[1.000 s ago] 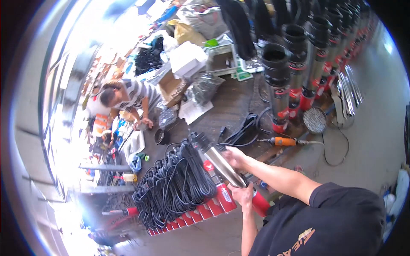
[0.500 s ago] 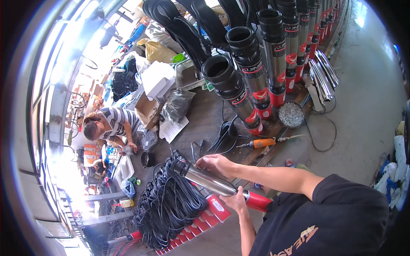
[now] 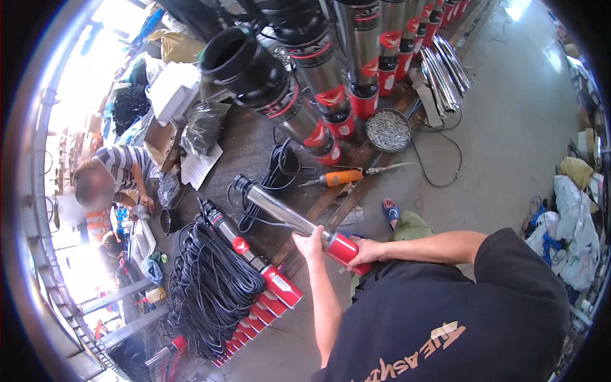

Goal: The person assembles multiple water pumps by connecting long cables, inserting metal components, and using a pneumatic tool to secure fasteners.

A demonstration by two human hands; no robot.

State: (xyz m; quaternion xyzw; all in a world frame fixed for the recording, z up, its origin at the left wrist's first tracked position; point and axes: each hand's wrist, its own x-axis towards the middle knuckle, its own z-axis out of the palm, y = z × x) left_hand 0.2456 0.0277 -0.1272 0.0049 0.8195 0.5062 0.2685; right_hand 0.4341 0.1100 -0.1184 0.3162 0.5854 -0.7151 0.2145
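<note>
A submersible pump, a slim steel tube with a red end and a black cap, is tilted across in front of me. My left hand is wrapped round the steel near the red part, with a black cable running close to it. My right hand grips the red end next to my body; some of its fingers are hidden. To the left, several similar pumps lie in a row with bundles of black cable heaped over them. A coil of black cable rests beyond the held pump's cap.
Larger upright pumps stand along the far side. Near them are an orange power tool, a round bowl of small metal parts and shiny metal strips. At left another person bends over the bench. White bags lie at right.
The held pump has moved away from the cable heap toward the right. My right hand has gone from beside its black cap end to its red end. The view has shifted too.
</note>
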